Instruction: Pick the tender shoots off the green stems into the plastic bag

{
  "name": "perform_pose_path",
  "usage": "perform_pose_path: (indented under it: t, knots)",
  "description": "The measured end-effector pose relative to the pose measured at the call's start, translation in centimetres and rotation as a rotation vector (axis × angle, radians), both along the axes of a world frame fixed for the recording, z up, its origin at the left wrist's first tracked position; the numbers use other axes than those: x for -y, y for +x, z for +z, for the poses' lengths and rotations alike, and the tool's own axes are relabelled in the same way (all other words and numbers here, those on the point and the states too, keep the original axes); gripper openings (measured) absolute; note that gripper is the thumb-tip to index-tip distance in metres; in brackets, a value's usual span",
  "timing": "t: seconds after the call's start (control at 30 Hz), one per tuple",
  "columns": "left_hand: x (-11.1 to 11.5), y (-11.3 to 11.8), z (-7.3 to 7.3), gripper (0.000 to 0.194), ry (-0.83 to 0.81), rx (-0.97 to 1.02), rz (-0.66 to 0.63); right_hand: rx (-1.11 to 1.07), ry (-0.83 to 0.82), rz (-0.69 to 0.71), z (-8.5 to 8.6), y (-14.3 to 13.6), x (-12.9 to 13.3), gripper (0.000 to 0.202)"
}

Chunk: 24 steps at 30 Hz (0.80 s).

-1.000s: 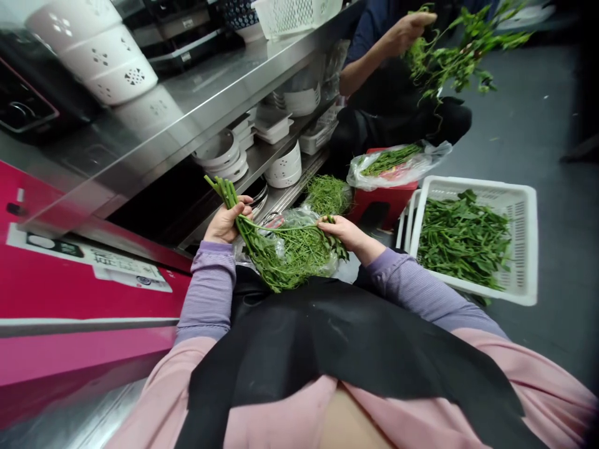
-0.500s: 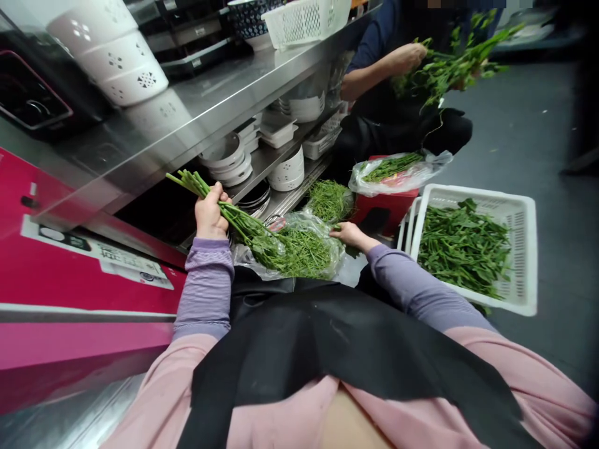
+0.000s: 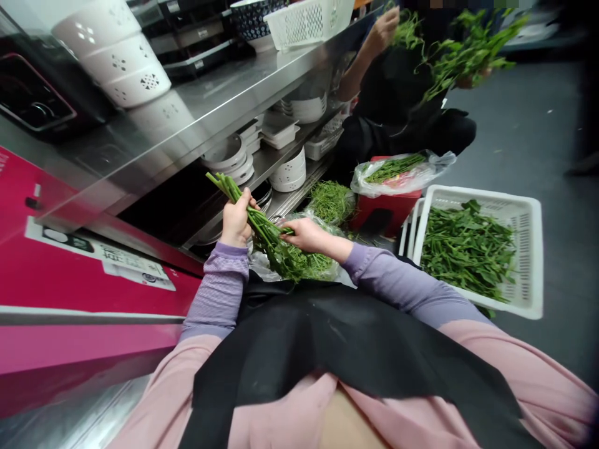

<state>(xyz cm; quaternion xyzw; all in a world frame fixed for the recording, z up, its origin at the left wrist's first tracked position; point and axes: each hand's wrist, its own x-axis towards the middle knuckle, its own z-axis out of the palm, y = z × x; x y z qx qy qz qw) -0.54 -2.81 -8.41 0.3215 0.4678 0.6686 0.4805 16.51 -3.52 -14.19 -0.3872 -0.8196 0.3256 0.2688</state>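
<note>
The bunch of greens [image 3: 262, 227] was gripped at its stems by the left hand [image 3: 236, 221] and pinched by the right hand [image 3: 306, 236]; stems were best kept firmly fisted.

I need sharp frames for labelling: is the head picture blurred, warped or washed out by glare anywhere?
Head view: the left hand and right hand on the bunch of green stems are fairly sharp; the co-worker's hand at the top is motion-blurred; the steel counter shows soft glare and bends with wide-angle distortion; the corners darken.
</note>
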Motion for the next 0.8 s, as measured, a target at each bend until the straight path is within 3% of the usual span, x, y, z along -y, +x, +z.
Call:
perform_pose_path:
  t: [0.27, 0.4, 0.63, 0.8]
  knots:
    - [-1.6, -1.8, -0.4, 0.037, -0.009, 0.015, 0.17, -0.094, -0.239, 0.001, -0.2, 7.2, 0.7, 0.028]
    - [-2.5, -2.9, -0.9, 0.034, -0.009, 0.027, 0.328, -0.289, -0.296, -0.102, -0.4, 9.3, 0.6, 0.035]
    - [-3.2, -7.5, -1.1, 0.013, -0.064, -0.079, 0.542, -0.279, -0.11, -0.273, -0.8, 11.8, -0.4, 0.034]
    - [-3.0, -11.6, -1.0, 0.018, -0.141, -0.129, 0.756, -0.299, -0.077, -0.45, -1.6, 15.9, -1.0, 0.036]
